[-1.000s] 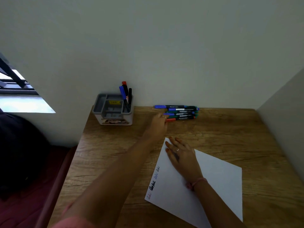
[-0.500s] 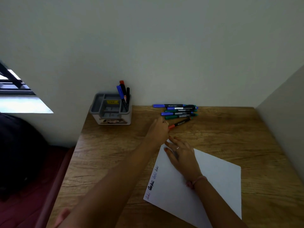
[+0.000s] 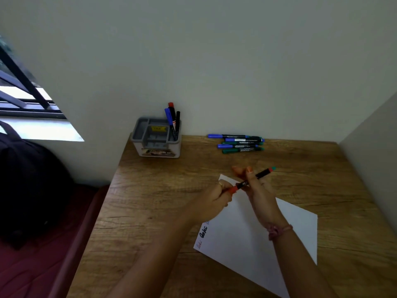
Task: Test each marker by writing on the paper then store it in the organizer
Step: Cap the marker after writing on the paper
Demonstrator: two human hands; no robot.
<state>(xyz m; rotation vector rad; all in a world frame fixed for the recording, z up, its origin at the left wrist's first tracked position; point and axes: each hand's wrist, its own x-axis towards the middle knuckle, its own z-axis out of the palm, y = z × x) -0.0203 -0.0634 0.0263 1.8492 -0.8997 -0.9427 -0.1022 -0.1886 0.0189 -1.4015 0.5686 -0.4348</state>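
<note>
A black marker with a red cap (image 3: 251, 179) is held level above the top corner of the white paper (image 3: 247, 233). My left hand (image 3: 214, 198) grips its red cap end. My right hand (image 3: 257, 190) holds the black barrel. The paper lies on the wooden desk and carries a few written words along its left edge. Several blue and green markers (image 3: 238, 143) lie in a row by the back wall. The grey organizer (image 3: 156, 138) stands at the desk's back left corner with three markers upright in its right compartment.
The wooden desk (image 3: 150, 201) meets walls at the back and on the right. Its left edge drops to a dark red surface where a black bag (image 3: 28, 186) rests. A window (image 3: 25, 112) is at the far left.
My left hand drew the red-capped marker away from the row toward the paper. My right hand lifted off the paper and took hold of the marker's barrel.
</note>
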